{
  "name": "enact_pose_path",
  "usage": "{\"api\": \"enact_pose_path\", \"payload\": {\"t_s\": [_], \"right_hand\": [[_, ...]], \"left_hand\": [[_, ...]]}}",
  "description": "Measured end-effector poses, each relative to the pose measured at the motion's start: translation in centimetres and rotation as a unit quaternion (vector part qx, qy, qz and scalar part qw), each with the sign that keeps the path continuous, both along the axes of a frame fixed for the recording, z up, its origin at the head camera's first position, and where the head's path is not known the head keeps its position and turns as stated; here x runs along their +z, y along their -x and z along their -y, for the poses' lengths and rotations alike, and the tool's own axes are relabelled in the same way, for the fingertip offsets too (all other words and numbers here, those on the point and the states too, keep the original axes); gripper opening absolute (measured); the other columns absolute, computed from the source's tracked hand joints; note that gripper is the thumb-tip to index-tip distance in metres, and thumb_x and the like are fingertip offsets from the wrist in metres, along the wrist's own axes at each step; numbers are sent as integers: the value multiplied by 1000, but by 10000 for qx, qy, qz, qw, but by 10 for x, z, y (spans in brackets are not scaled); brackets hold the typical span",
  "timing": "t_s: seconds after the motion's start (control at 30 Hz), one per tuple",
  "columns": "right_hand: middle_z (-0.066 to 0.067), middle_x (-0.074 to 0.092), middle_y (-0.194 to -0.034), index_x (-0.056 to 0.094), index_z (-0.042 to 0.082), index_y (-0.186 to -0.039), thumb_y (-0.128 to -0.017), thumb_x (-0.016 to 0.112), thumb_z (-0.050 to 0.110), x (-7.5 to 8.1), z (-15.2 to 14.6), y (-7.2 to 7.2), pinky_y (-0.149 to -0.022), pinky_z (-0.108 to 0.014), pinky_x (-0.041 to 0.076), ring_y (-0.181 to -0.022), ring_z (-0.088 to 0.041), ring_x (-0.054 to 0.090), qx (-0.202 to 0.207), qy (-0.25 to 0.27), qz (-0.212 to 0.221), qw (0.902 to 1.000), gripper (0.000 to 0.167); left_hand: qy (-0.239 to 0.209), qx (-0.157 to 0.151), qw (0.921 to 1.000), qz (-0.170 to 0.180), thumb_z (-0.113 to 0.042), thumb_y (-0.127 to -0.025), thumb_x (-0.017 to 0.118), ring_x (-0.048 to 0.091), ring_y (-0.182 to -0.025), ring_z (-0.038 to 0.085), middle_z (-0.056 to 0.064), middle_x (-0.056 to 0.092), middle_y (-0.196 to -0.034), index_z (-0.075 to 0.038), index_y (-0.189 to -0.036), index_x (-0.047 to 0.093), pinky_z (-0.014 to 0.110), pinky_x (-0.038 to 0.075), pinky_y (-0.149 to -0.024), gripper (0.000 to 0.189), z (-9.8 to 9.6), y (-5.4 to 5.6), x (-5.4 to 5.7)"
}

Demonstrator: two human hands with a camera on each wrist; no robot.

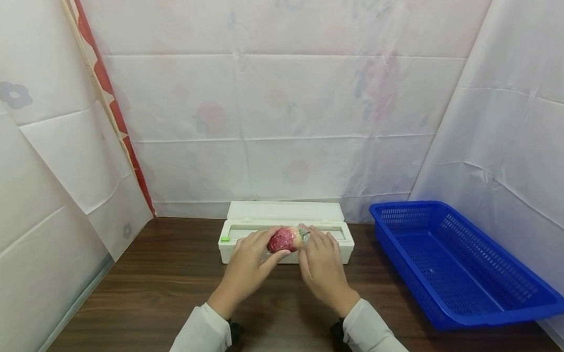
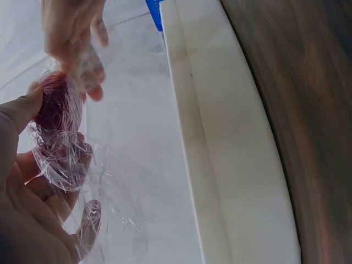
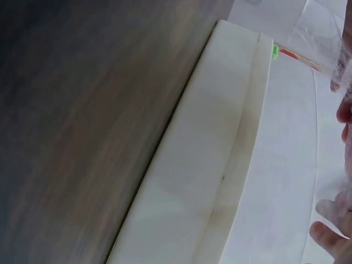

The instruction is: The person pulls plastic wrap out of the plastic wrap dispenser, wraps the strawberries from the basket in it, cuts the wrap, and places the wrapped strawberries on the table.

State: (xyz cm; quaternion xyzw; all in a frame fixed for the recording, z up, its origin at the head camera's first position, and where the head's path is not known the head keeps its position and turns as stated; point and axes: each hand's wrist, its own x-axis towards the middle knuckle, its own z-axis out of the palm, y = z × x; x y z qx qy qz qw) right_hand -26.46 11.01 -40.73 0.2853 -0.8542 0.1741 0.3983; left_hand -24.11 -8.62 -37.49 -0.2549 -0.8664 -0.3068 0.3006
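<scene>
Between the hands, in the head view, is a rounded fruit-like thing [image 1: 283, 240], red at the left and pale yellow with a grey-green bit at the right. Clear cling film [image 2: 58, 165] covers it in crinkled folds and trails loosely below in the left wrist view. My left hand [image 1: 250, 261] grips its red end, thumb against one side and fingers bent round the other. At the opposite end, my right hand [image 1: 326, 264] holds the film with its fingertips. Both hands are above a long white cling film box [image 1: 283, 259], whose lid [image 1: 285, 211] is raised.
A small green slider [image 1: 224, 239] sits at the box's left end. To the right, a blue plastic basket [image 1: 502, 318] with perforated sides stands on the dark wooden table [image 1: 163, 297]. Pale printed sheets [image 1: 337, 105] hang behind and along both sides.
</scene>
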Motion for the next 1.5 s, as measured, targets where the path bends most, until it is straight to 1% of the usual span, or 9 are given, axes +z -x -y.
{"api": "enact_pose_path", "payload": {"t_s": [0.2,0.43,0.6,0.73,0.83,0.93,1.1,1.3,1.5], "right_hand": [[-16,65,-99,62,5,-85,-106,36,22,-5,6,-4,-103,-63,37,-112,-37,57,-27,-215,155,9996,37],[-14,68,-109,70,3,-106,-102,47,19,-10,12,-10,-96,-59,42,-106,-37,59,145,-483,391,9980,29],[-10,69,-113,72,5,-108,-100,50,17,-11,15,-12,-84,-49,41,-103,-29,60,258,-480,650,9964,26],[-5,72,-102,74,12,-91,-96,57,19,-10,17,-14,-93,-54,40,-105,-25,62,344,-421,999,9935,19],[-4,73,-101,75,12,-92,-94,62,20,-9,16,-13,-101,-61,38,-109,-25,63,514,-380,1214,9905,15],[-2,72,-98,74,9,-105,-94,63,18,-4,11,-10,-95,-48,48,-98,-19,65,873,-260,1564,9835,17],[4,62,-79,68,9,-103,-94,62,9,9,-6,-1,-63,-27,52,-70,-8,56,1144,590,2383,9626,11],[-5,72,-106,68,4,-124,-92,62,-2,29,-22,1,-73,-29,59,-89,-16,69,1385,2457,2309,9312,33],[1,73,-100,73,10,-119,-89,65,-4,35,-23,-2,-74,-28,58,-89,-13,67,1517,2609,2261,9262,34]], "left_hand": [[-249,-17,9997,40,-36,-92,74,64,-108,20,5,69,-117,-9,-135,62,48,46,-89,53,-6,-1,-3],[-345,-87,9993,-112,-36,-89,78,65,-108,19,6,69,-118,-9,-135,62,49,46,-90,56,-16,-3,-6],[-347,-57,9993,-130,-35,-86,80,63,-88,16,5,71,-108,-7,-133,63,45,46,-82,57,-20,-2,-8],[-263,-30,9996,-56,-37,-85,80,62,-87,15,3,71,-104,-8,-131,64,43,46,-79,57,-21,-2,-11],[-237,-64,9997,11,-38,-87,79,63,-92,15,3,71,-105,-8,-132,64,43,47,-81,57,-20,-2,-11],[-306,-96,9995,37,-38,-86,80,65,-95,17,4,71,-109,-8,-132,65,46,48,-82,57,-16,0,-8],[-382,-17,9993,-17,-36,-83,83,67,-102,21,7,72,-110,-8,-130,67,51,50,-83,58,-6,2,-3],[-371,-67,9993,15,-34,-82,84,67,-103,20,6,72,-112,-10,-131,67,52,51,-84,57,0,3,0],[-349,-263,9990,-4,-33,-80,86,66,-104,17,3,72,-115,-10,-132,66,49,51,-85,60,1,2,3]]}}
